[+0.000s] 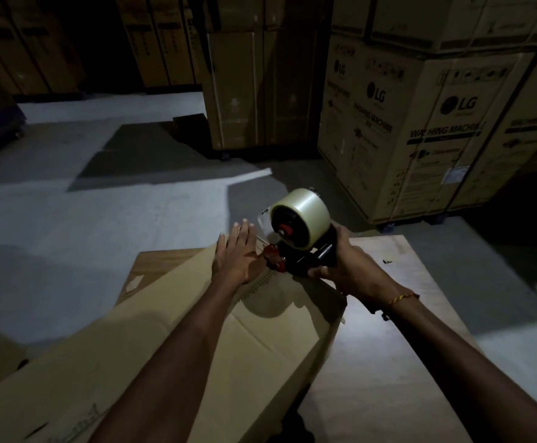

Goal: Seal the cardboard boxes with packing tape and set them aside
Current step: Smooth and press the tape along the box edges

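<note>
A long brown cardboard box [197,330] lies in front of me on a wooden board [388,346]. My left hand [237,254] presses flat on its far end, fingers spread over the flap. My right hand [344,266] grips the black handle of a tape dispenser [299,231] that carries a roll of clear packing tape. The dispenser's red roller rests on the box's top beside my left hand, near the far edge.
Stacked washing-machine cartons [436,129] stand at the back right, and a tall carton [260,87] behind centre. More boxes line the dark back wall [152,39]. A flat sheet of cardboard [139,151] lies on the grey floor to the left.
</note>
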Motion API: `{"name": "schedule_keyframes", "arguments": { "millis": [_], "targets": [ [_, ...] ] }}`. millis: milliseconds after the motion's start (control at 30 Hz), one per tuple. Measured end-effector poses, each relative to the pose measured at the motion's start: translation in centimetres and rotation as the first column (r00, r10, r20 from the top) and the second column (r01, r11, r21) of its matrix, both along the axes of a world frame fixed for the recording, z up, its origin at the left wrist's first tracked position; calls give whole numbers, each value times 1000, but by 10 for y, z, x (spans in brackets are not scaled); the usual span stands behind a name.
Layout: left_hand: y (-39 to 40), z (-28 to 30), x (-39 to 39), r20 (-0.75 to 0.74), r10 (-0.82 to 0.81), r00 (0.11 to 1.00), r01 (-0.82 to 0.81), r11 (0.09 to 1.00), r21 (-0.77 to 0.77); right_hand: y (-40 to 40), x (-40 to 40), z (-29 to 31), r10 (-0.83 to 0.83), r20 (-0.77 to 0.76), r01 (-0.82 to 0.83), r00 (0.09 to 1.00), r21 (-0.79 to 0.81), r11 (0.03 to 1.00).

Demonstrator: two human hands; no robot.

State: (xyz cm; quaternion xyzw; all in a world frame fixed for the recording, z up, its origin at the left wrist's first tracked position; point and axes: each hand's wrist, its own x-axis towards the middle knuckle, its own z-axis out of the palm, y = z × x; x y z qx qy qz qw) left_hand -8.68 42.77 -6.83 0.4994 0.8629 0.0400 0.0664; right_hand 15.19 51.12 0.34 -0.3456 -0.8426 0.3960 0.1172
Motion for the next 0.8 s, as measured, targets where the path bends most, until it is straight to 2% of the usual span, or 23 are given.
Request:
{"name": "schedule_keyframes", "arguments": {
  "millis": [133,233,433,633,800],
  "targets": [
    [-1,5,2,29,6,1000,-6,1000,2,2,7,2,1,26,-1,1000,-28,1000],
    [2,9,6,50,32,998,-32,999,-6,2,27,3,-20,52,25,998,-108,994],
    [2,10,9,65,52,997,-53,998,19,-5,63,-2,-97,-7,92,995,-236,967],
    [-4,15,33,61,142,988,-146,987,62,-8,65,-7,-91,-44,81,995,-206,975],
    [-13,8,74,6,41,999,-41,999,17,-10,70,-4,-63,-47,53,997,-185,981]
  ]
}}
